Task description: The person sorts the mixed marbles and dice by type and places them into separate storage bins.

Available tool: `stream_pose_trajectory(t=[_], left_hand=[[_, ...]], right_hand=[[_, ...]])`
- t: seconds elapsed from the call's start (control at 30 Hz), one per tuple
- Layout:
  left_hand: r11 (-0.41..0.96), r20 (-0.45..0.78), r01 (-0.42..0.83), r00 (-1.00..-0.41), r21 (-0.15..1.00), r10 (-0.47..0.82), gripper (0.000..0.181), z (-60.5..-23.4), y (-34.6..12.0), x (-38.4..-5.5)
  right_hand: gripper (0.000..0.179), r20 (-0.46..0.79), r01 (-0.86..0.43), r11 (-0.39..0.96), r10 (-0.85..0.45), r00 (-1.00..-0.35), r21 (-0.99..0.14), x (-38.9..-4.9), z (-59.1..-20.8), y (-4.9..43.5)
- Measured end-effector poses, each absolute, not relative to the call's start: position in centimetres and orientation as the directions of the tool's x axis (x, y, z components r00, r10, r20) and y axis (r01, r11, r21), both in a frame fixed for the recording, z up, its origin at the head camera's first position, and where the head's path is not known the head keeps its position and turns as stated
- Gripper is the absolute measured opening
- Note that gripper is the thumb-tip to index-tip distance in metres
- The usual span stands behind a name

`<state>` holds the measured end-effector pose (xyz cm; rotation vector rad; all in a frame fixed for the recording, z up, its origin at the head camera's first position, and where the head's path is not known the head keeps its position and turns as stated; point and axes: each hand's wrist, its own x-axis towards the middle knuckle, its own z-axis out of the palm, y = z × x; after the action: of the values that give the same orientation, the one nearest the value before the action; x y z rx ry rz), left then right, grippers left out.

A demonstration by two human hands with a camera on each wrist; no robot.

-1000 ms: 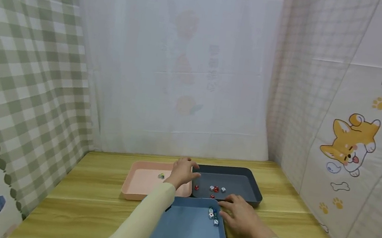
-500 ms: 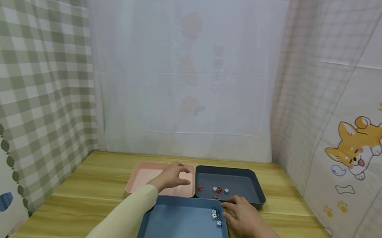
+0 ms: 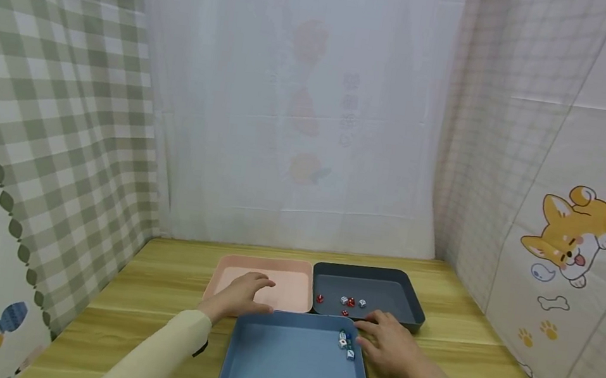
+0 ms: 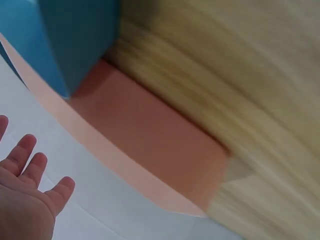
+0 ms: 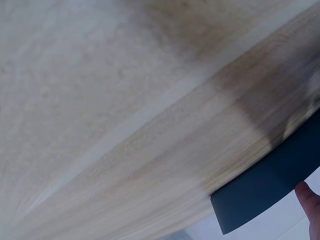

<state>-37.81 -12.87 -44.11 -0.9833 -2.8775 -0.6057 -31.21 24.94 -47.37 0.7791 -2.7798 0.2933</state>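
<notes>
My left hand (image 3: pixel 240 295) hovers with spread, relaxed fingers over the front of the pink tray (image 3: pixel 298 287), near the back left corner of the blue tray (image 3: pixel 297 367). Nothing shows in its fingers. In the left wrist view the same hand (image 4: pixel 30 185) is palm up in the picture, apart from the pink tray's wall (image 4: pixel 150 135). Loosely bent, my right hand (image 3: pixel 391 351) lies at the blue tray's right rim, fingertips close to several white and dark dice (image 3: pixel 343 343) inside that tray's back right corner. Part of this hand (image 5: pixel 309 202) overlaps a dark tray wall (image 5: pixel 260 187) in the right wrist view.
Behind the blue tray stands a dark grey tray (image 3: pixel 393 290) beside the pink one. It holds red dice (image 3: pixel 351 302) and white dice (image 3: pixel 362 303). All stand on a wood-grain table (image 3: pixel 151 297), with a white curtain (image 3: pixel 301 118) behind and cloth walls at both sides.
My left hand has moved left and toward me, from between the two back trays to the pink tray's front. The right hand keeps its place at the blue rim; the view shifts slightly.
</notes>
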Motion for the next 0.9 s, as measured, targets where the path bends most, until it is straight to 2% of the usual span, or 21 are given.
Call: stream_pose_trajectory(t=[0.37, 0.7, 0.9], left_hand=[[0.698, 0.200, 0.696, -0.717, 0.166, 0.668, 0.073, -45.5, -17.9, -34.7], [0.709, 0.185, 0.680, -0.734, 0.187, 0.654, 0.077, -46.9, -19.8, -33.1], [0.743, 0.137, 0.642, -0.767, 0.191, 0.627, 0.081, -47.4, -19.9, -32.8]], right_hand=[[0.036, 0.300, -0.549, 0.827, -0.496, -0.815, -0.121, -31.2, -47.3, 24.6], [0.035, 0.296, -0.527, 0.841, -0.475, -0.829, -0.123, -31.1, -47.2, 24.9], [0.035, 0.292, -0.524, 0.841, -0.472, -0.832, -0.134, -31.4, -47.5, 25.1]])
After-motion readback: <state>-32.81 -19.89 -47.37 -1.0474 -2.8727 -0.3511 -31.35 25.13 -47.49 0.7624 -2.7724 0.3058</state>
